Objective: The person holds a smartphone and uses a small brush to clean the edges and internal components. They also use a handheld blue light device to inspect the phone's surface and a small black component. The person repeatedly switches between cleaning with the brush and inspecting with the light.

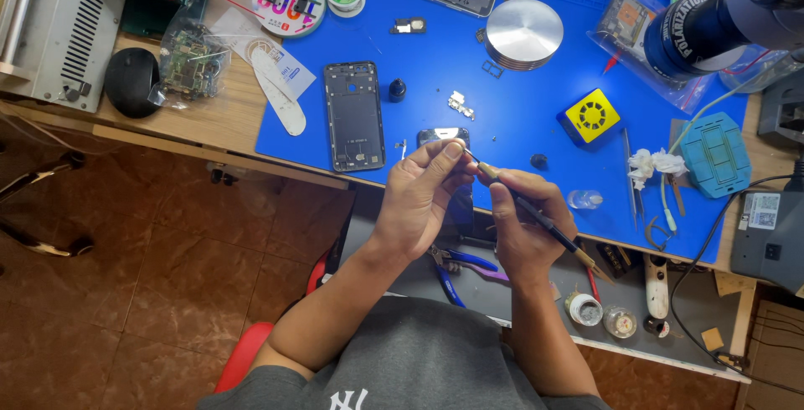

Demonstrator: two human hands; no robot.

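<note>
2 hands meet over the near edge of the blue mat (519, 117) on the worktop (209, 108). Left hand (423, 196) pinches a dark phone (448, 167); right hand (523, 221) grips a thin tool (536, 216), tip at the phone. 2 clear bags hold circuit boards: bag (188, 62) left of the mat, another bag (628, 20) upper right. A yellow square box (590, 115) lies right.

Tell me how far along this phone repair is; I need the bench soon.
Done: one dark phone frame lies stripped open on the blue work mat, with small loose parts beside it. In hand: the left hand holds a dark phone while the right hand sets a thin pen-like tool to it. Left: nothing looks reassembled, so probably midway at best.
</note>
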